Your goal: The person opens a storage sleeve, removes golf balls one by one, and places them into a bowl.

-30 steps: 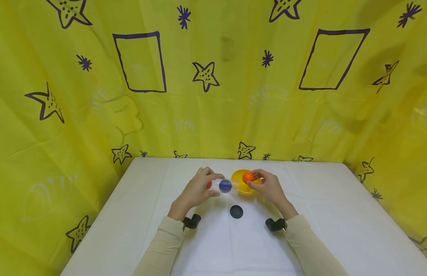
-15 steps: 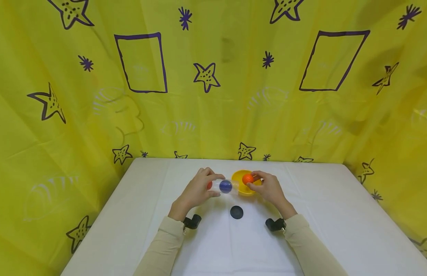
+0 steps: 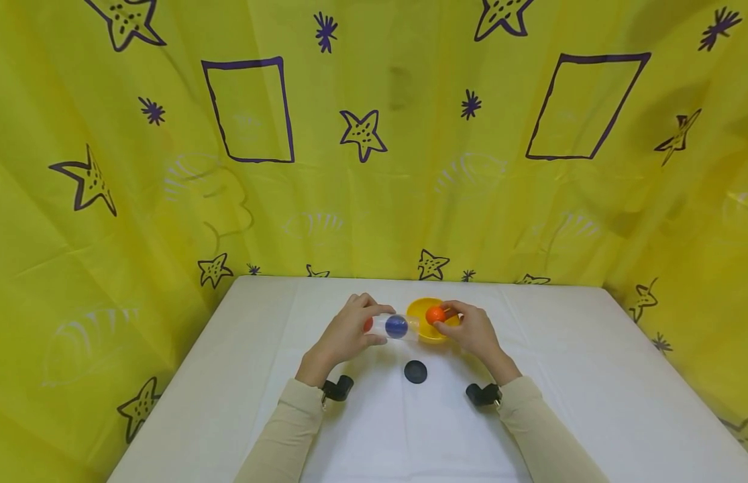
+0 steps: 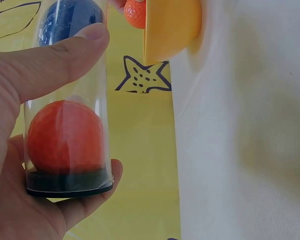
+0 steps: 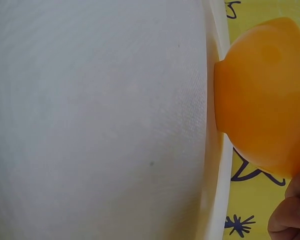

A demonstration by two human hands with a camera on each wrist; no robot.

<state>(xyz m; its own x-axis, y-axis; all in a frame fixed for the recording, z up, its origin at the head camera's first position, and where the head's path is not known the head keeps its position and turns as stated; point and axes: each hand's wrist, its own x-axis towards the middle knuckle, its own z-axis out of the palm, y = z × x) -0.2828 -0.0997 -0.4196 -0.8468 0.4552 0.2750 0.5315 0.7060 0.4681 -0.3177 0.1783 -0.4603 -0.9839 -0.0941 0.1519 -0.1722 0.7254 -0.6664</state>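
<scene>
My left hand point(image 3: 345, 331) grips a clear plastic tube point(image 4: 75, 94) that lies tipped on its side in the head view, its far end toward the bowl. Inside sit a red ball point(image 4: 66, 136) at the black-capped end and a dark blue ball point(image 3: 396, 326) farther along. My right hand point(image 3: 472, 330) pinches an orange ball point(image 3: 435, 315) between thumb and fingers, over a yellow bowl point(image 3: 419, 309). In the right wrist view only the fingertips show, beside the bowl's outer wall; the ball is hidden there.
A black round cap point(image 3: 416, 371) lies on the white-covered table point(image 3: 374, 429), nearer to me than the bowl. Behind the table hangs a yellow curtain point(image 3: 386, 201) with stars and squares. Small black cameras point(image 3: 484, 394) are strapped at both wrists.
Hardly anything differs: both hands keep their hold on the tube and the orange ball, and the whole head view shifts by only a few pixels.
</scene>
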